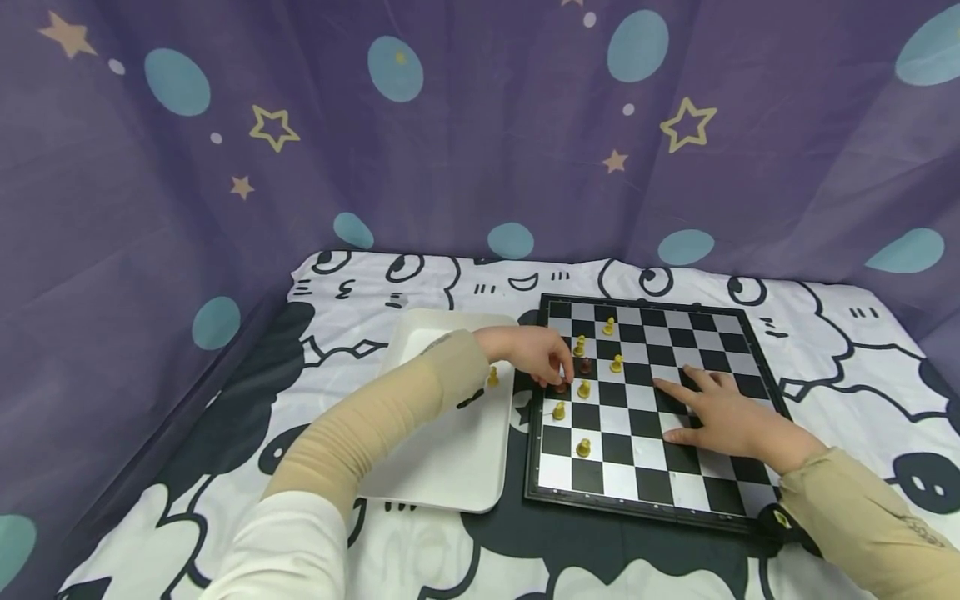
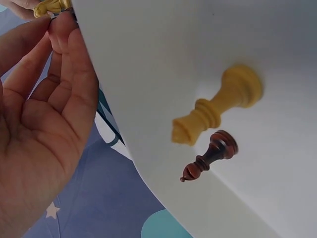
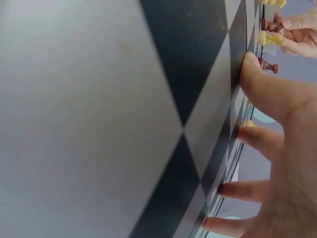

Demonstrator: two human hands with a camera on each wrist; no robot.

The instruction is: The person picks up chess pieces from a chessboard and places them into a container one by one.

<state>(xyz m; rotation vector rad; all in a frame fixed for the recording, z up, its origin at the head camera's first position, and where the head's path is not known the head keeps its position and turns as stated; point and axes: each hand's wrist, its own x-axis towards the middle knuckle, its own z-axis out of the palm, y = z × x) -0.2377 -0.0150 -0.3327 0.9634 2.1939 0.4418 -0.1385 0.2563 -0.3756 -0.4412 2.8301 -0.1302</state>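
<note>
My left hand [image 1: 536, 354] reaches over the tray's right rim and pinches a dark red chess piece [image 1: 561, 387] at the left edge of the chessboard [image 1: 660, 467]. In the right wrist view this dark red piece [image 3: 271, 26] appears between thumb and fingers; its kind is hard to tell. Several yellow chess pieces [image 1: 584, 388] and another dark red piece [image 1: 586, 366] stand close by on the left columns. Across the board's right half, my right hand [image 1: 723, 417] rests with fingers spread, holding nothing.
Left of the board lies a white tray [image 1: 450, 475]. Inside it, on their sides, are a yellow chess piece [image 2: 218, 106] and a dark red bishop [image 2: 210, 154]. A cartoon-print cloth [image 1: 405, 550] covers the table, and a purple curtain [image 1: 480, 167] hangs behind.
</note>
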